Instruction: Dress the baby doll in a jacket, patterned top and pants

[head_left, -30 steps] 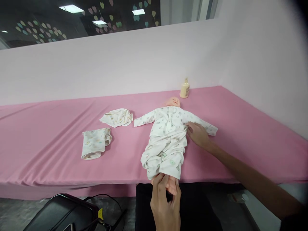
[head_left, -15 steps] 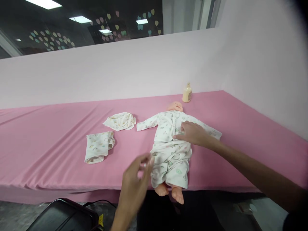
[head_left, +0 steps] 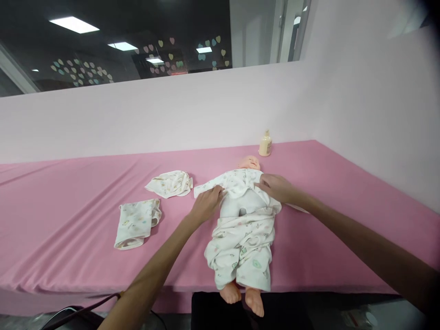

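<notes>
A baby doll lies on its back on the pink-covered table, feet toward me. It wears a white printed baby shirt and printed baby pants. The shirt's lower part is lifted, so the doll's white belly shows above the waistband. My left hand pinches the shirt's edge at the left side. On the right side my right hand grips the shirt near the chest, its fingertips partly hidden by the cloth.
Two pieces of printed cloth, one folded and one crumpled, lie left of the doll. A pump bottle stands behind its head. Walls border the table at the back and right. The doll's feet overhang the front edge.
My left hand has moved up from beside the pants to the shirt. The shirt's lower edge has been raised, baring the belly. The camera view has tilted up slightly.
</notes>
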{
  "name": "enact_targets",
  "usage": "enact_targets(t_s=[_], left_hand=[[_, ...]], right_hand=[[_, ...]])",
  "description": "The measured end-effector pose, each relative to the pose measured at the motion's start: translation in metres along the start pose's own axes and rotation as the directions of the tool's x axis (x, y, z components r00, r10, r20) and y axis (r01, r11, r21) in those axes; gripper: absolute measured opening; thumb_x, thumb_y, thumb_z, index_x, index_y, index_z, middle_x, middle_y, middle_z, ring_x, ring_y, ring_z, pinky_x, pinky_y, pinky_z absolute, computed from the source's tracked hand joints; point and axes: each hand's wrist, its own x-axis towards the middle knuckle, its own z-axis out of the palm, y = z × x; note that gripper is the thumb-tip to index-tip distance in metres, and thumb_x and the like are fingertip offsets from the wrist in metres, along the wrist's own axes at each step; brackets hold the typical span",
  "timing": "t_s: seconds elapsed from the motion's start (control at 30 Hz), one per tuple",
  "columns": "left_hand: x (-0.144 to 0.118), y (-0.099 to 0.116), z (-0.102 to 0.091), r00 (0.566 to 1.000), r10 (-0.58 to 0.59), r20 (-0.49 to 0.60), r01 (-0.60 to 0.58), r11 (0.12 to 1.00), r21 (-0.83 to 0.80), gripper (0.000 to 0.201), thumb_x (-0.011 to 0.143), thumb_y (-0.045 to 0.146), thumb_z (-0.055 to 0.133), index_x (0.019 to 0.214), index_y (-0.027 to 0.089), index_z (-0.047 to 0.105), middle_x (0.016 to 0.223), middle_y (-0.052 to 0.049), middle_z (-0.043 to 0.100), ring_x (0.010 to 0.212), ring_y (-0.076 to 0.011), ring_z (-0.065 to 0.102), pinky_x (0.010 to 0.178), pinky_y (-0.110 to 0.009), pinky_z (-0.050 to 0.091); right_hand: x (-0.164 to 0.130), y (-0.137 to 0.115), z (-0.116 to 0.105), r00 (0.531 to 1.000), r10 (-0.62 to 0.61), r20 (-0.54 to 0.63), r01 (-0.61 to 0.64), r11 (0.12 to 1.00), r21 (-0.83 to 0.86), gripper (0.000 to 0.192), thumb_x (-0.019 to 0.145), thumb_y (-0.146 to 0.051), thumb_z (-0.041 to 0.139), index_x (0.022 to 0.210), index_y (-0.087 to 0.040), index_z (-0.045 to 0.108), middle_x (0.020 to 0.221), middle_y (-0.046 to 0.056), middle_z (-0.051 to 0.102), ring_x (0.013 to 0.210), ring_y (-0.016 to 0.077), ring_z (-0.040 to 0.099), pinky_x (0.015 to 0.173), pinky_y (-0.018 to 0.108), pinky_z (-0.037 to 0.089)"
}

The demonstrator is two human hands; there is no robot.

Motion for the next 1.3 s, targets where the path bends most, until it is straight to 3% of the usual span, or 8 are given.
enact_targets(t_s=[0.17,0.3,0.5,0.6,0.7,0.87,1.03,1.3], left_hand=[[0.054,-0.013,0.014,0.991,0.015,-0.132,-0.002,0.995,0.1,0.035,0.102,0.037,0.021,0.102,0.018,0.05,0.108,-0.011,0.059,0.101,-0.0241,0.055,0.088,-0.036,0.039],[0.076,-0.026,0.019,0.999,0.002,-0.051,-0.003,1.0,-0.015,0.032,0.099,0.036,0.03,0.104,0.015,0.054,0.121,-0.013,0.055,0.114,-0.0242,0.051,0.101,-0.039,0.038],[0.067,-0.048,0.001,0.958,0.012,0.285,0.103,0.917,-0.385,0.076,0.082,0.032,0.056,0.149,0.02,0.023,0.152,-0.013,0.036,0.129,-0.025,0.047,0.099,-0.034,0.045],[0.068,-0.053,0.0,0.92,0.011,0.391,0.1,0.959,-0.264,0.106,0.072,0.034,0.066,0.156,0.02,0.001,0.161,-0.016,0.017,0.142,-0.034,0.032,0.106,-0.043,0.039],[0.075,-0.052,0.008,0.915,-0.008,0.404,0.038,0.997,-0.067,0.119,0.064,0.038,0.072,0.156,0.016,-0.001,0.159,-0.022,0.019,0.145,-0.0414,0.021,0.111,-0.054,0.027],[0.089,-0.047,0.018,0.95,-0.031,0.312,0.005,0.996,0.085,0.102,0.071,0.037,0.065,0.154,0.016,0.009,0.137,-0.023,0.047,0.127,-0.0393,0.045,0.104,-0.055,0.033],[0.098,-0.048,0.016,0.975,0.057,0.216,-0.062,0.998,0.02,0.045,0.083,0.036,0.051,0.126,0.022,0.053,0.117,-0.012,0.063,0.11,-0.0304,0.056,0.092,-0.042,0.042],[0.116,-0.058,0.001,0.955,0.05,0.293,-0.029,0.997,-0.074,0.028,0.074,0.033,0.06,0.098,0.021,0.064,0.094,-0.002,0.068,0.085,-0.0213,0.06,0.076,-0.03,0.045]], right_hand=[[0.028,0.042,0.012,0.964,0.172,-0.205,-0.195,0.975,-0.102,0.03,0.097,-0.038,0.034,0.074,-0.021,0.044,0.078,0.007,0.059,0.069,0.0192,0.051,0.062,0.031,0.03],[0.017,0.06,0.027,0.909,0.328,-0.258,-0.295,0.942,0.158,0.032,0.095,-0.049,0.038,0.089,-0.02,0.051,0.094,0.008,0.063,0.085,0.0217,0.058,0.072,0.032,0.04],[-0.029,0.057,0.029,0.98,0.187,-0.062,-0.158,0.934,0.32,0.069,0.074,-0.065,0.065,0.125,-0.022,0.048,0.142,0.013,0.045,0.133,0.0301,0.041,0.107,0.043,0.034],[-0.035,0.058,0.023,0.987,0.153,0.059,-0.163,0.953,0.257,0.072,0.066,-0.068,0.07,0.119,-0.023,0.052,0.155,0.014,0.028,0.143,0.0361,0.025,0.113,0.049,0.025],[-0.03,0.065,0.021,0.974,0.153,0.17,-0.186,0.962,0.2,0.08,0.061,-0.071,0.072,0.122,-0.022,0.053,0.16,0.014,0.017,0.146,0.0411,0.013,0.113,0.053,0.022],[-0.014,0.073,0.033,0.985,0.078,0.156,-0.094,0.991,0.097,0.059,0.068,-0.056,0.072,0.114,-0.022,0.058,0.15,0.013,0.035,0.134,0.0404,0.035,0.106,0.052,0.031],[-0.005,0.074,0.04,0.995,0.095,0.042,-0.092,0.994,-0.061,0.016,0.083,-0.034,0.056,0.092,-0.02,0.059,0.119,0.01,0.055,0.099,0.026,0.058,0.081,0.037,0.043],[-0.011,0.077,0.037,1.0,-0.003,-0.02,0.001,0.99,-0.142,0.019,0.093,-0.033,0.045,0.083,-0.021,0.056,0.097,0.005,0.056,0.074,0.0173,0.054,0.066,0.03,0.037]])
